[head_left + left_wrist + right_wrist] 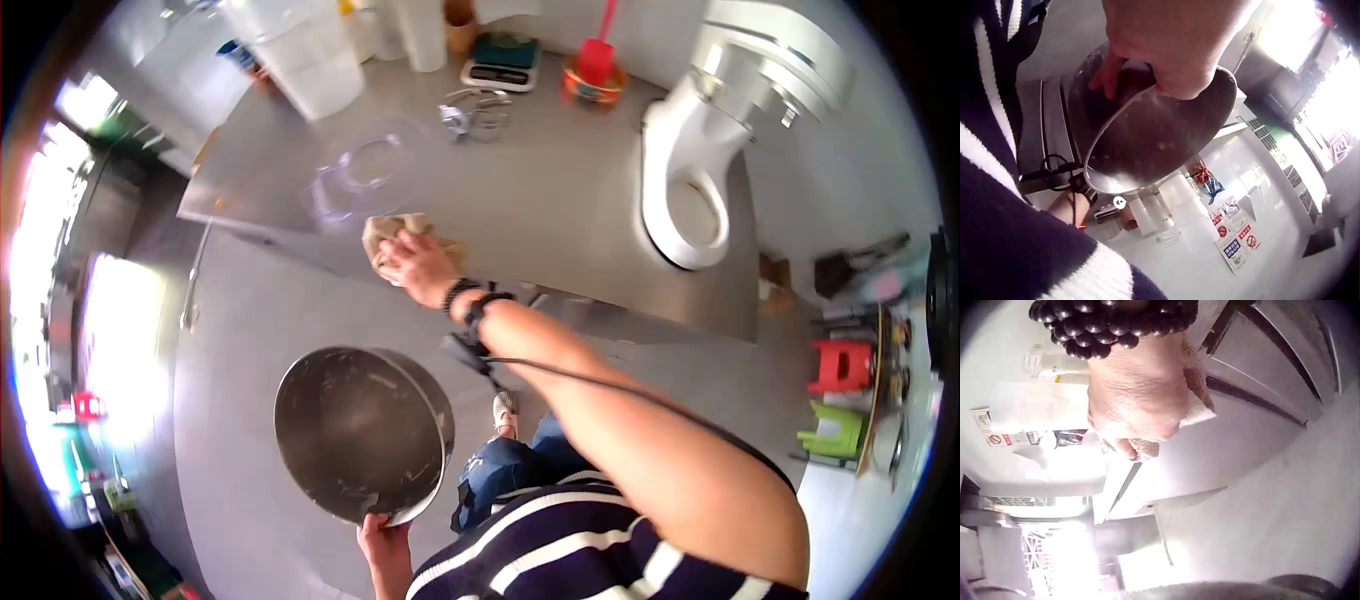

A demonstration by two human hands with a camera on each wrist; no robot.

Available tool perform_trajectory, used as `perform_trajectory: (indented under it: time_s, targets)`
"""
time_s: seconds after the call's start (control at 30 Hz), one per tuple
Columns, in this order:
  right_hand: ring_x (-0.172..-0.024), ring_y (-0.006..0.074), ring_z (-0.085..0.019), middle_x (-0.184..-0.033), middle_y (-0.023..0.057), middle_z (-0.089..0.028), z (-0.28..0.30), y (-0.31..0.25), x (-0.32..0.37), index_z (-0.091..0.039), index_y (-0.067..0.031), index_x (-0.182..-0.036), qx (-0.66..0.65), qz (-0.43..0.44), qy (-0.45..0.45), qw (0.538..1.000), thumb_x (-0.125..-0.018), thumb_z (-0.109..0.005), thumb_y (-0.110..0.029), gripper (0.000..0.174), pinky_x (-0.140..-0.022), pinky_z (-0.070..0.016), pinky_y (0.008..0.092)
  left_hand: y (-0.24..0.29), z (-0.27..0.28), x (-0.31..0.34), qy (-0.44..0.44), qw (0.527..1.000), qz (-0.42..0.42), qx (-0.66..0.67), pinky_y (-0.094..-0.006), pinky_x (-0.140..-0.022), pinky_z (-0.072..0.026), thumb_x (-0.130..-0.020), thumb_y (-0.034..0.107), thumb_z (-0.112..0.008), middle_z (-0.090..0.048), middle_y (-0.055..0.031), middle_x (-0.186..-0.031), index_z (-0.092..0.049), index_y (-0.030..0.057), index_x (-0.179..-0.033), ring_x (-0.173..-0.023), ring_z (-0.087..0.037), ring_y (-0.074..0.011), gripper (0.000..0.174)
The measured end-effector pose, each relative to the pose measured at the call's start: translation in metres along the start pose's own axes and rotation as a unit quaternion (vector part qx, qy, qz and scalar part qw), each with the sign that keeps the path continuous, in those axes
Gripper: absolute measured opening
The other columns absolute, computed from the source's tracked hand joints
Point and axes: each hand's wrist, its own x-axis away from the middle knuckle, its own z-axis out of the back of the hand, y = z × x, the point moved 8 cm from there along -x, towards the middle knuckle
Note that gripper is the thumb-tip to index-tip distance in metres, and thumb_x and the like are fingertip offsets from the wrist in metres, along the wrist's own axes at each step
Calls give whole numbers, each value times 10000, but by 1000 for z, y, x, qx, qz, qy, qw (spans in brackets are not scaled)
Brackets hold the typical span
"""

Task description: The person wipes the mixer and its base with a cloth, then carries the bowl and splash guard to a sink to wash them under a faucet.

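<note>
My left hand (384,545) grips a metal mixing bowl (360,435) by its rim, off to the left of the body and out over the floor. The bowl is tilted, its inside facing up, with pale streaks and smears on the wall. In the left wrist view the thumb and fingers pinch the rim of the bowl (1166,125). My right hand (422,272) holds a crumpled tan cloth (385,232) at the front edge of the steel table (560,200). In the right wrist view the cloth (1194,381) bunches under the palm and pokes out past the fingers.
Just beyond the cloth lies a clear plastic ring-shaped guard (330,195). Metal mixer parts (455,120), a kitchen scale (500,75) and a tub (593,90) with a red-handled tool stand behind. A white stand mixer (662,190) occupies the right end, a translucent container (315,75) the back left.
</note>
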Motion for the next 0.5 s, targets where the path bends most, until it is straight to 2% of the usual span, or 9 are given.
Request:
perform_trajectory:
  time_s: [0.03, 0.13, 0.27, 0.3, 0.33, 0.37, 0.4, 0.43, 0.5]
  targets:
    - [-1101, 287, -426, -1222, 33, -448, -9, 6, 1, -589, -204, -1035, 26, -5, 7, 1000, -741, -559, -108, 311, -915, -384, 421, 2, -3, 0, -6, 1000, -3, -5, -417, -765, -519, -679, 30, -448, -594, -139, -963, -537, -38, -983, -862, -603, -266, 323]
    - [-1124, 278, -416, -1212, 38, -452, 11, 27, 36, -592, -201, -1044, -39, -12, -18, 999, -759, -548, -113, 301, -951, -371, 412, -4, -2, -4, -4, 999, 16, -47, -395, -697, -535, -675, 32, -452, -601, -130, -946, -532, -40, -998, -842, -610, -263, 340]
    - [-1057, 268, -482, -1176, 54, -482, 106, 70, 154, -620, -190, -1018, -19, -67, 2, 998, -735, -585, -97, 301, -906, -425, 363, -17, -10, -19, -56, 992, 40, -107, -373, -663, -543, -682, 37, -453, -598, -127, -965, -522, -49, -1015, -805, -622, -248, 351]
    - [-1035, 269, -503, -1169, 68, -490, 136, 83, 191, -613, -162, -1039, 12, -97, -30, 995, -773, -590, -107, 273, -881, -442, 362, -26, -18, -24, -82, 986, 62, -130, -373, -655, -550, -685, 24, -446, -592, -127, -967, -508, -38, -1044, -807, -621, -248, 369]
    - [-1045, 264, -504, -1160, 90, -503, 162, 127, 279, -602, -114, -1051, -77, -241, -7, 967, -819, -579, -116, 234, -860, -457, 356, -36, -27, -26, -102, 980, 78, -150, -373, -648, -558, -689, 12, -439, -587, -127, -970, -494, -27, -1072, -809, -620, -248, 389]
    - [-1062, 264, -497, -1146, 108, -514, 188, 145, 319, -593, -83, -1058, -56, -326, -21, 944, -844, -566, -136, 222, -854, -459, 359, -42, -38, -29, -123, 974, 91, -169, -373, -640, -565, -692, -1, -432, -581, -126, -972, -480, -16, -1101, -811, -619, -248, 412]
    - [-1093, 271, -478, -1174, 127, -505, 218, 149, 351, -576, -68, -1083, 29, -331, -12, 943, -837, -574, -129, 253, -886, -435, 367, -46, -50, -30, -145, 968, 93, -183, -369, -636, -565, -692, -2, -428, -583, -125, -969, -480, -19, -1099, -807, -621, -246, 411]
    - [-1100, 290, -488, -1195, 122, -512, 231, 161, 399, -583, -91, -1077, 112, -324, -21, 939, -799, -533, 7, 299, -927, -418, 379, -52, -62, -27, -167, 961, 96, -199, -366, -631, -565, -692, -4, -425, -585, -124, -966, -480, -23, -1098, -802, -622, -245, 410]
    - [-1170, 295, -433, -1249, 126, -480, 278, 178, 455, -583, -95, -1080, 131, -426, -49, 894, -792, -499, 36, 327, -958, -383, 358, -59, -85, -12, -197, 950, 102, -220, -365, -634, -563, -692, -6, -421, -588, -125, -961, -479, -33, -1093, -797, -624, -244, 407]
